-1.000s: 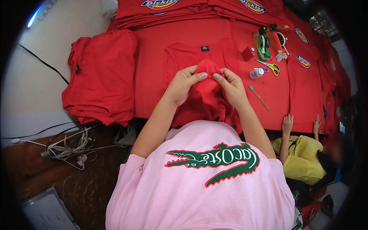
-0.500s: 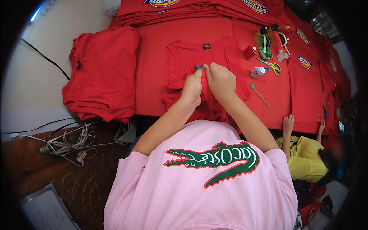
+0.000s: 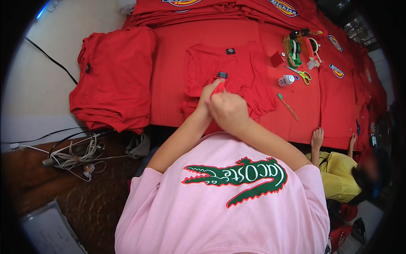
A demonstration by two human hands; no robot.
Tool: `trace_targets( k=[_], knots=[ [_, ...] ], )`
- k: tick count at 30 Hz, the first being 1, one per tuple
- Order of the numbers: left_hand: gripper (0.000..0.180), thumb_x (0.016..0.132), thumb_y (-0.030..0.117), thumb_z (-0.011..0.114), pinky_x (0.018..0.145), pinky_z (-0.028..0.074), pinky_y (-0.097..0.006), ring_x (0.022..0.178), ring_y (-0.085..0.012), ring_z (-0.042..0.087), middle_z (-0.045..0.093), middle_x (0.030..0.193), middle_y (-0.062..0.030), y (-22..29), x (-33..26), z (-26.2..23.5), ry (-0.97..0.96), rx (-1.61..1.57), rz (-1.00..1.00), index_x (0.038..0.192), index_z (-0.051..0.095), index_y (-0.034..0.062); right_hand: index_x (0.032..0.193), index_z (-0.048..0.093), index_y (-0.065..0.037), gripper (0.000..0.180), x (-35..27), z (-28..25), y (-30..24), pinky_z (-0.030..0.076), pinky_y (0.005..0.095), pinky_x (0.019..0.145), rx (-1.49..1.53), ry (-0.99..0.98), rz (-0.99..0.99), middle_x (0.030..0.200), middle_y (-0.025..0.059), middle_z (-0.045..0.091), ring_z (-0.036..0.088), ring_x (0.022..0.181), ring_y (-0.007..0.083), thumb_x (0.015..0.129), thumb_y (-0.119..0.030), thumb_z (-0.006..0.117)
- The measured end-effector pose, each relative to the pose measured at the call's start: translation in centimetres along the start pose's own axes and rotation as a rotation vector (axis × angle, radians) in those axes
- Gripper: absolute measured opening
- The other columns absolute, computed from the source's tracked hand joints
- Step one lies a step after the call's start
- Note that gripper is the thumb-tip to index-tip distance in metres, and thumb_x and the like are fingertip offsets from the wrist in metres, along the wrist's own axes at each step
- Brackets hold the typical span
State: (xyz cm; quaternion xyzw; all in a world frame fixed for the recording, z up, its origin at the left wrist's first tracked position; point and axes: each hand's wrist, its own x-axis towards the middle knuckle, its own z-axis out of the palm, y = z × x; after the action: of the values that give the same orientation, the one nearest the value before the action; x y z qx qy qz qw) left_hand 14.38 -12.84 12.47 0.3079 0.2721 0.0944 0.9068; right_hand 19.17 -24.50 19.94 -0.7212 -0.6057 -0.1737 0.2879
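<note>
Table (image 3: 170, 84) bears the red shirt (image 3: 249, 63), lying before us. Our left hand (image 3: 206, 97) pinches its bunched cloth; our right hand (image 3: 229, 112), blurred, curls against it, hold unclear to us. Scissors (image 3: 299, 73) lie right of it.

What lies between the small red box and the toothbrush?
In the head view, the small white bottle sits between the red box and the toothbrush.

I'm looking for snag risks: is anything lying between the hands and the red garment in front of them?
Nothing visible. The left hand holds bunched cloth of the red garment, with the right hand, blurred, close against it. The bottle, scissors and toothbrush lie off to the right, clear of both hands.
</note>
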Motion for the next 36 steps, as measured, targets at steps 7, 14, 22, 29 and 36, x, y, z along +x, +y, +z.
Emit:
trace_targets(
  k=[7, 14, 22, 29, 36],
  knots=[
    [0.032, 0.108, 0.037, 0.055, 0.063, 0.051, -0.032, 0.067, -0.0123, 0.062, 0.066, 0.079, 0.0003, 0.3, -1.9, 4.2, 0.195, 0.086, 0.11, 0.093, 0.066, 0.0109, 0.074, 0.058, -0.011, 0.034, -0.1, 1.2, 2.8, 0.05, 0.0435, 0.049, -0.08, 0.034, 0.136, 0.063, 0.0094, 0.061, 0.063, 0.055, 0.0288, 0.1, -0.031, 0.066],
    [0.033, 0.109, 0.034, 0.052, 0.08, 0.053, -0.038, 0.087, -0.0169, 0.065, 0.071, 0.096, -0.0046, -1.1, -2.3, 4.7, 0.269, 0.077, 0.029, 0.095, 0.067, 0.0083, 0.076, 0.057, -0.009, 0.028, 0.0, 1.8, 5.2, 0.048, 0.0464, 0.052, -0.118, -0.02, 0.315, 0.065, 0.0126, 0.058, 0.062, 0.059, 0.032, 0.099, -0.023, 0.067],
    [0.031, 0.107, 0.035, 0.055, 0.061, 0.047, -0.031, 0.071, -0.0103, 0.061, 0.067, 0.084, 0.0014, -0.8, -2.2, 5.4, 0.391, 0.168, -0.02, 0.088, 0.064, 0.0121, 0.075, 0.055, -0.01, 0.023, -0.6, 2.1, 4.5, 0.049, 0.044, 0.051, -0.098, 0.041, 0.188, 0.063, 0.0102, 0.056, 0.061, 0.056, 0.0309, 0.09, -0.018, 0.071],
    [0.031, 0.108, 0.036, 0.054, 0.068, 0.053, -0.034, 0.077, -0.0117, 0.065, 0.068, 0.081, -0.0016, -0.9, -0.7, -0.9, -0.036, 0.048, 0.107, 0.09, 0.066, 0.0139, 0.076, 0.052, -0.012, 0.029, -0.1, 0.3, -0.3, 0.048, 0.0415, 0.055, 0.037, 0.107, -0.146, 0.065, 0.0096, 0.055, 0.059, 0.059, 0.0284, 0.09, -0.024, 0.074],
    [0.033, 0.111, 0.033, 0.049, 0.075, 0.052, -0.036, 0.09, -0.0125, 0.065, 0.069, 0.093, -0.0028, -0.2, -3.2, 4.1, 0.219, 0.079, 0.069, 0.093, 0.066, 0.0103, 0.077, 0.055, -0.013, 0.024, -0.3, 1.1, 3.2, 0.047, 0.0406, 0.053, -0.097, 0.086, -0.033, 0.064, 0.0057, 0.056, 0.062, 0.057, 0.0246, 0.091, -0.023, 0.071]
  ],
)
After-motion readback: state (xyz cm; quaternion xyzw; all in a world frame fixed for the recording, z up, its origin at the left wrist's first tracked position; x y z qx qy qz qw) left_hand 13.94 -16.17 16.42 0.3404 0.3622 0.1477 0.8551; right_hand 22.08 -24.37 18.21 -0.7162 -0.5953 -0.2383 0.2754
